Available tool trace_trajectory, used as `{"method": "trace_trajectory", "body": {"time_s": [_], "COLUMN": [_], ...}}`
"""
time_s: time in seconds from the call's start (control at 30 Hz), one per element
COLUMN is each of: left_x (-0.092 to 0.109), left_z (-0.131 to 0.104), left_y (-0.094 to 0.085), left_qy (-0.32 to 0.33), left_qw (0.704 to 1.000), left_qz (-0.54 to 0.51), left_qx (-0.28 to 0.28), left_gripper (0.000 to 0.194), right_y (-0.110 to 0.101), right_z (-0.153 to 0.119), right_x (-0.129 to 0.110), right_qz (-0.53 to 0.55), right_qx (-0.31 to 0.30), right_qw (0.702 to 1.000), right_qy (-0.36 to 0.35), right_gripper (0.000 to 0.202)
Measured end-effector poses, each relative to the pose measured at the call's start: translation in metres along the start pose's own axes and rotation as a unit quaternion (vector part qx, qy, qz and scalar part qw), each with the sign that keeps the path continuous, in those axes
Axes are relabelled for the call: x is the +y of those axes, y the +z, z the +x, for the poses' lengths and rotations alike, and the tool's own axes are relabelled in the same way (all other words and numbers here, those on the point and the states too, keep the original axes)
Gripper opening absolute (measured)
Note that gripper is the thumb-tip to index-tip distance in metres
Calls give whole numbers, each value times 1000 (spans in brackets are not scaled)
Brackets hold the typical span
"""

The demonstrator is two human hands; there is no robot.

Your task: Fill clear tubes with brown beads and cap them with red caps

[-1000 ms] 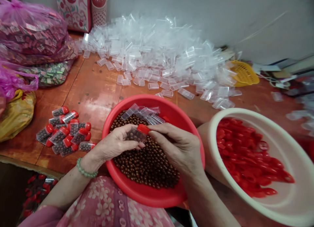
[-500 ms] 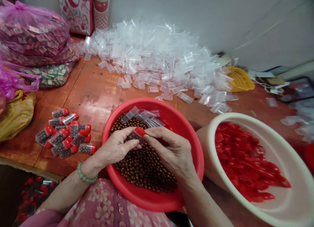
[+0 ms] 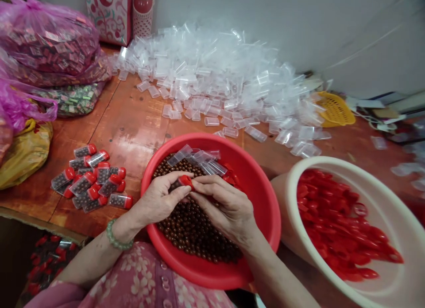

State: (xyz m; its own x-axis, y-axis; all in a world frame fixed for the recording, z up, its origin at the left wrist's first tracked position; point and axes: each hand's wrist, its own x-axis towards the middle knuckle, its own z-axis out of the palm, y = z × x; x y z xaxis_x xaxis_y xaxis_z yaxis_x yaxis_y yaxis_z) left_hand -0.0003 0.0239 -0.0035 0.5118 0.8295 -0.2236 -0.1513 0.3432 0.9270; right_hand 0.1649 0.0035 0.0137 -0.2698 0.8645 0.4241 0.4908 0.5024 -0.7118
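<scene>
Above a red basin [image 3: 265, 228] of brown beads [image 3: 199, 230], my left hand [image 3: 164, 197] is closed around a small clear container with a red cap [image 3: 185, 181]. The fingertips of my right hand [image 3: 226, 206] pinch the capped end from the other side. Several clear tubes [image 3: 207, 161] and some red caps [image 3: 232, 177] lie in the basin's far part, beyond both hands. To the left, a group of filled containers with red caps [image 3: 83, 184] rests on the wooden table [image 3: 122, 135].
A cream tub [image 3: 292, 201] of red caps stands at the right. Behind the basin spreads a large heap of clear tubes [image 3: 212, 73], beside a yellow basket [image 3: 335, 109]. Filled pink bags [image 3: 56, 42] sit at the back left. More capped containers lie below the table edge.
The container's red cap is turned more upward and toward my right hand, whose fingers have closed in on its end. The whole view has shifted slightly.
</scene>
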Motion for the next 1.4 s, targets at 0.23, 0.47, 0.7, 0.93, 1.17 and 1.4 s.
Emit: {"method": "trace_trajectory", "body": {"time_s": [0.23, 0.47, 0.7, 0.93, 1.17, 1.4], "left_x": [3, 0, -1, 0, -3, -2], "left_z": [-1, 1, 2, 3, 7, 5], "left_y": [-1, -1, -1, -2, -2, -1], "left_qy": [35, 17, 20, 8, 53, 47], "left_qw": [999, 999, 999, 997, 996, 997], "left_qz": [13, -30, -22, -62, -48, -31], "left_qx": [32, 35, -26, -40, -55, -50], "left_gripper": [29, 29, 49, 43, 32, 30], "right_y": [-6, -5, 1, 12, 26, 26], "right_z": [-1, -5, -2, -3, -5, -3], "right_x": [-1, 3, 4, 5, 8, 10], "right_qz": [30, 215, 65, -211, -297, -284], "right_qx": [-41, 90, 86, -69, -14, -6], "right_qw": [999, 948, 983, 975, 952, 954], "right_qy": [18, 215, 149, -15, -69, -96], "right_gripper": [20, 31, 24, 89, 66, 61]}}
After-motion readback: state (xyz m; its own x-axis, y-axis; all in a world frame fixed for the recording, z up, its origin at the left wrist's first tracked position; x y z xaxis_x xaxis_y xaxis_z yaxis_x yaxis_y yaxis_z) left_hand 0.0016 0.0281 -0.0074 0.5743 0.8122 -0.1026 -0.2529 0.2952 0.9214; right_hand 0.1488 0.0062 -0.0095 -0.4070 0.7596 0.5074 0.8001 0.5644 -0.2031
